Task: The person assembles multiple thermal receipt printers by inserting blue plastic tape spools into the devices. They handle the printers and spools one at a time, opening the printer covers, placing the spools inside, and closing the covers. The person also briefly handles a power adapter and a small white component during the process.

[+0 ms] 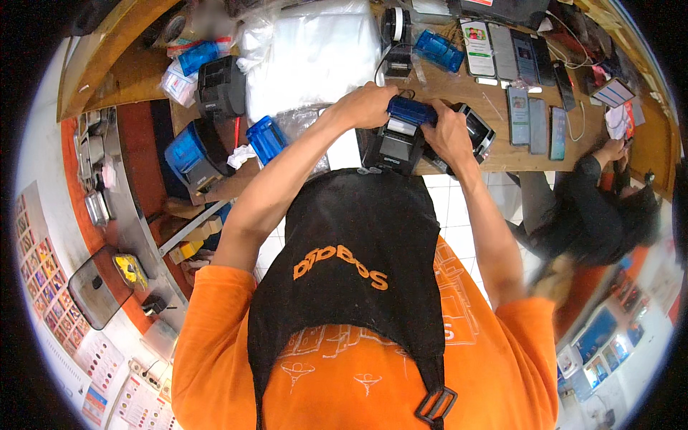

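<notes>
A small black receipt printer stands at the table's near edge, in front of me. Its translucent blue lid is tipped up at the far side, and white paper shows just below it. My left hand is closed at the lid's left end, its fingertips partly hidden. From the other side, my right hand has curled fingers gripping the lid's right end. Beside that hand, a second black device lies partly behind my wrist.
Clear plastic bags cover the table's left half. More blue-lidded printers stand farther left, with a loose blue cover nearby. Several phones lie at the right. A person in dark clothes sits at the table's right end.
</notes>
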The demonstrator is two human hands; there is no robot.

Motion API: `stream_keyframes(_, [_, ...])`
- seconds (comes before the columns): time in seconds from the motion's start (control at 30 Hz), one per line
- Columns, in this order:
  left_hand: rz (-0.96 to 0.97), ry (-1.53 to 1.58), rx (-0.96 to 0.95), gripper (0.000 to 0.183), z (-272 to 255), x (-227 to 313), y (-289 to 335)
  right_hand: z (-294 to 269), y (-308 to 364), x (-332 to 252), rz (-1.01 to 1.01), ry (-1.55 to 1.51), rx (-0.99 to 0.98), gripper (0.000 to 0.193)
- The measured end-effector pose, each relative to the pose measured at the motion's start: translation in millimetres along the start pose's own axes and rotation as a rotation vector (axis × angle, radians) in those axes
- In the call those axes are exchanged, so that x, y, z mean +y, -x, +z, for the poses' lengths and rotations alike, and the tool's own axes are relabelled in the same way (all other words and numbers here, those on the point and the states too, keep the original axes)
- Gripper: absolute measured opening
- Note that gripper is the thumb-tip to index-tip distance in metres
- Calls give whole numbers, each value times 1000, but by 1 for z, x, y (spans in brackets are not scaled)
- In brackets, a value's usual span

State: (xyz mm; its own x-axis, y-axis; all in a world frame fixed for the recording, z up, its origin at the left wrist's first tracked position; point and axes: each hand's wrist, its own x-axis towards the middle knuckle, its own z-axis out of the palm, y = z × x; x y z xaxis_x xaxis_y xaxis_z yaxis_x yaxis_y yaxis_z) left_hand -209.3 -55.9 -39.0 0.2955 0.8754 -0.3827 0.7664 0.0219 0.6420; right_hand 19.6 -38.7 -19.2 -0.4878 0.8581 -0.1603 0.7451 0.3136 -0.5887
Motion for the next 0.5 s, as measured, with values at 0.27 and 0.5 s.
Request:
stream_keyframes(0.27, [32, 30, 5, 26, 1, 5, 1, -3, 4, 0, 47, -99, 0, 46])
stream_keyframes(0.5, [-4, 37, 16, 25, 9, 3, 6, 12, 12, 11, 122, -109, 33, 50])
